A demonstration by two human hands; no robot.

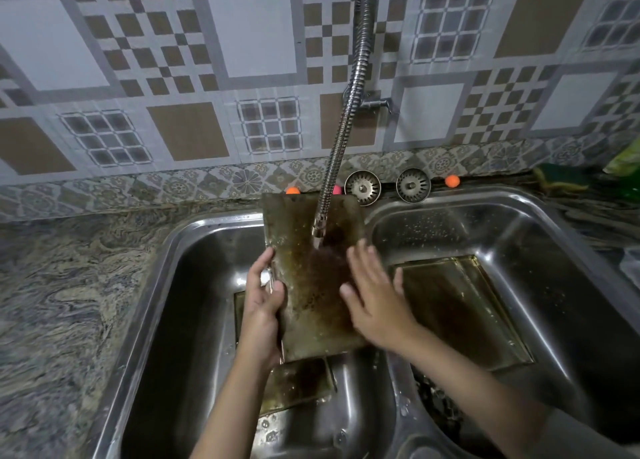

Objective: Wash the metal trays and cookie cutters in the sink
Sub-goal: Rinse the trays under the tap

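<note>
A stained metal tray (pixel 304 285) stands tilted over the left sink basin (pixel 194 302), under the flexible tap spout (pixel 320 226). My left hand (pixel 263 295) grips the tray's left edge. My right hand (pixel 374 292) lies flat with spread fingers on the tray's right face. Another tray (pixel 298 386) lies on the left basin's floor beneath it. A third tray (pixel 460 309) rests in the right basin (pixel 554 250), holding yellowish water. Small cutter-like shapes (pixel 270 434) sit near the front of the left basin, too blurred to name.
Two metal sink strainers (pixel 362 187) (pixel 413 184) lean against the tiled wall behind the sink. Small orange balls (pixel 452 180) (pixel 292 190) lie on the ledge. A green sponge (pixel 561 178) sits at the back right. Marbled stone counter (pixel 69 285) spreads to the left.
</note>
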